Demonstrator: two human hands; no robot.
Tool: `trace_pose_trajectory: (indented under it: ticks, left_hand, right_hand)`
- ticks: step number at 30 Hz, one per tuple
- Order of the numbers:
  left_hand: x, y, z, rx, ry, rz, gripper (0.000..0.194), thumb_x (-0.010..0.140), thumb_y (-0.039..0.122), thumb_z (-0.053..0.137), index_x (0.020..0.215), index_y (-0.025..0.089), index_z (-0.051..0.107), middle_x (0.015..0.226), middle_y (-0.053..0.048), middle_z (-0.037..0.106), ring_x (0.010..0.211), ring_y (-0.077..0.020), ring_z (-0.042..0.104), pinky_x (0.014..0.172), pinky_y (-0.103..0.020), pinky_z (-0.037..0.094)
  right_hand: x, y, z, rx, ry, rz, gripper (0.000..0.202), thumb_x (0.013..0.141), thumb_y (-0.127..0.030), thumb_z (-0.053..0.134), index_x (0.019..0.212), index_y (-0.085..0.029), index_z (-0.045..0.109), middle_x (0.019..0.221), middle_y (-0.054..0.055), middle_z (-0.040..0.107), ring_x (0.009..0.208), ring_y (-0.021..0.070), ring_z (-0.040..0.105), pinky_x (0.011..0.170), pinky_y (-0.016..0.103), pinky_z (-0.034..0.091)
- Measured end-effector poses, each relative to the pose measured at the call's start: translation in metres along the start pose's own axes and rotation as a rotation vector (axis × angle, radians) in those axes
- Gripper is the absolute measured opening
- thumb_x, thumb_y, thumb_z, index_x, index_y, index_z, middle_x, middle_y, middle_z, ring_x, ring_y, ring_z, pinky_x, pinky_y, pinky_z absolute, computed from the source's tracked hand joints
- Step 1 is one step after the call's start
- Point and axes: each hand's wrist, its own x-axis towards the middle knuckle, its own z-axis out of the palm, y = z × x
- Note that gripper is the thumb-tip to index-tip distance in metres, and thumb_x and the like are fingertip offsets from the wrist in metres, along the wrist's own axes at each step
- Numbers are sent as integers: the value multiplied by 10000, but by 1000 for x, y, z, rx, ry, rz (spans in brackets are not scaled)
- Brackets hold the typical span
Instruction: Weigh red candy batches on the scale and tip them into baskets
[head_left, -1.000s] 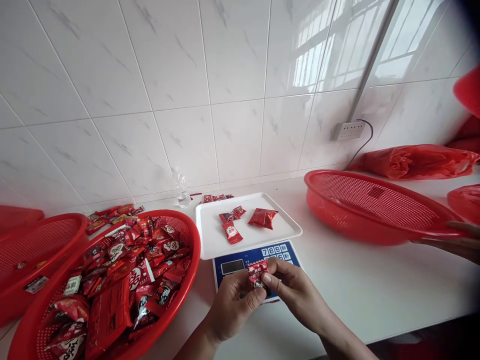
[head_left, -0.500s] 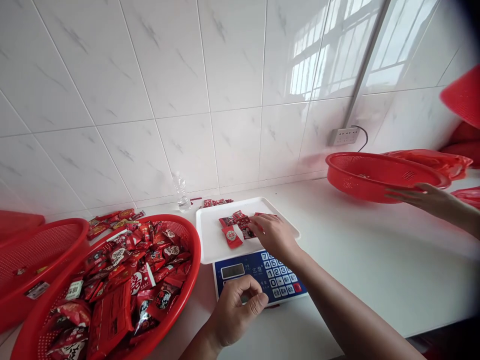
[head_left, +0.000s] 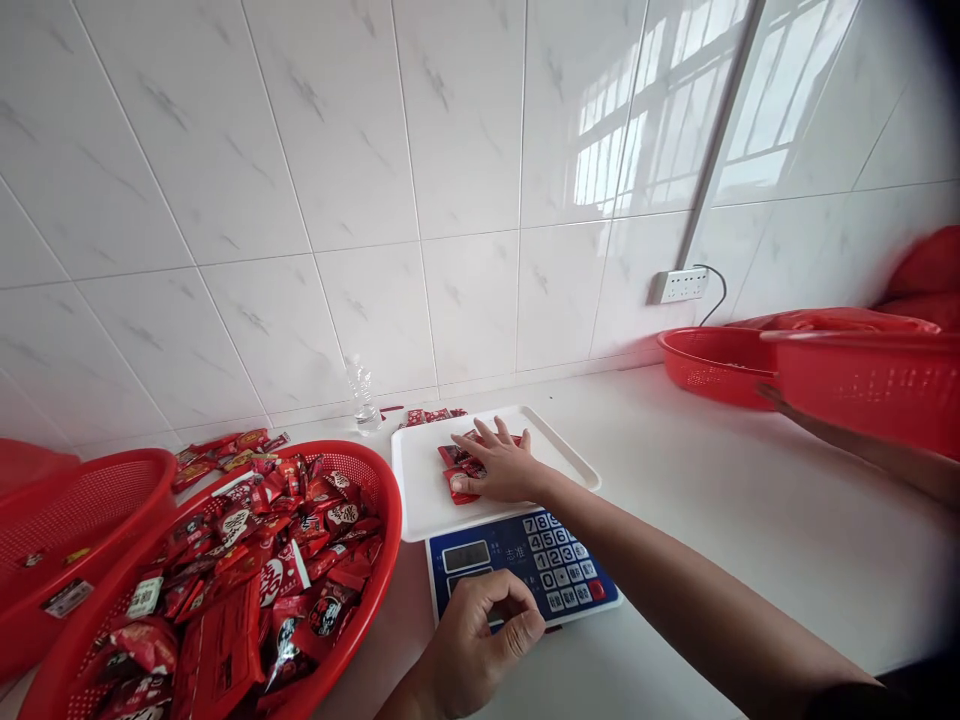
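Note:
My right hand (head_left: 499, 468) lies palm down with fingers spread over several small red wrapped candies (head_left: 463, 492) on the white tray (head_left: 427, 520) of a scale. It partly covers the candies. Nearer to me, my left hand (head_left: 487, 640) is curled in a loose ring, thumb towards forefinger, with nothing visible in it. It hovers at the front of the scale's blue panel (head_left: 517, 555), hiding part of it. Left of the scale stands a big red basket (head_left: 386, 560) heaped with red candy packets (head_left: 289, 560).
Another red basket (head_left: 127, 475) sits far left. Loose packets (head_left: 225, 450), a clear plastic bottle (head_left: 362, 395) and more candies (head_left: 431, 416) lie along the wall. At right, another person's arm (head_left: 847, 440) reaches between a red basket (head_left: 712, 375) and a blurred one (head_left: 877, 390).
My right hand has shifted left and spread over the candies. My left hand has hardly moved. At right, a second red basket has come down in front of the other person's arm.

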Motion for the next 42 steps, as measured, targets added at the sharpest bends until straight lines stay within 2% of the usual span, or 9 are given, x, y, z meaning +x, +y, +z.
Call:
trace_pose_trajectory:
  ticks: [4,10,17,22,26,31,37,40,42]
  left_hand:
    - [1,-3,0,10,3,8,332,823,453,548,742,136,604,667,-15,551,644,-124,482,623,-222,374]
    - [3,-5,2,57,9,14,311,826,433,553,749,139,620,680,-18,567,644,-123,485,621,-217,380]
    - [3,-5,1,85,27,-7,286,823,413,561,744,142,607,673,-10,558,644,-122,482,618,-217,376]
    - [2,-9,1,87,34,8,293,824,421,558,747,141,606,672,-12,558,646,-123,481,624,-222,378]
    - [2,-11,0,86,34,25,285,827,413,556,754,143,610,689,-18,570,658,-126,489,638,-226,384]
    - [1,-13,1,125,31,-6,267,822,407,563,764,153,621,720,-27,587,695,-139,498,654,-233,385]
    - [1,-13,2,140,-1,-24,273,815,418,562,783,155,628,741,-33,591,707,-145,504,648,-233,387]
    - [0,-11,3,131,-15,-17,271,817,412,560,770,152,621,719,-28,585,691,-141,504,639,-229,387]
    - [0,-9,3,126,-19,-10,261,817,402,561,769,153,619,709,-25,586,684,-139,508,634,-226,389]
  right_hand:
    - [11,-5,-3,-23,-37,-74,743,726,-749,402,1381,-409,320,1484,70,272,1321,449,162,940,717,116]
    - [17,-7,-2,-38,83,-150,513,805,-526,482,1268,-306,490,1267,104,492,1116,314,453,887,459,353]
    - [20,-2,-1,9,190,-164,298,794,-283,561,1085,-233,605,1064,94,579,915,225,567,747,297,398]
    - [13,8,-14,136,338,-111,207,841,-278,496,1009,-224,605,995,42,618,808,145,593,706,242,430]
    - [2,34,-36,193,483,-4,258,861,-323,445,1067,-232,572,1031,29,627,836,141,602,707,244,446]
    - [-21,89,-70,140,630,232,341,829,-386,445,1108,-236,570,1134,81,589,923,217,588,719,310,449]
    - [-50,152,-91,28,604,496,396,814,-428,449,1129,-224,573,1164,123,591,941,286,584,634,355,459]
    - [-58,166,-91,-20,567,595,473,798,-409,494,1206,-173,532,1176,183,587,1045,368,538,741,482,448]
    - [-60,163,-88,-54,565,609,523,810,-388,490,1269,-138,479,1224,222,550,1148,417,459,841,585,373]
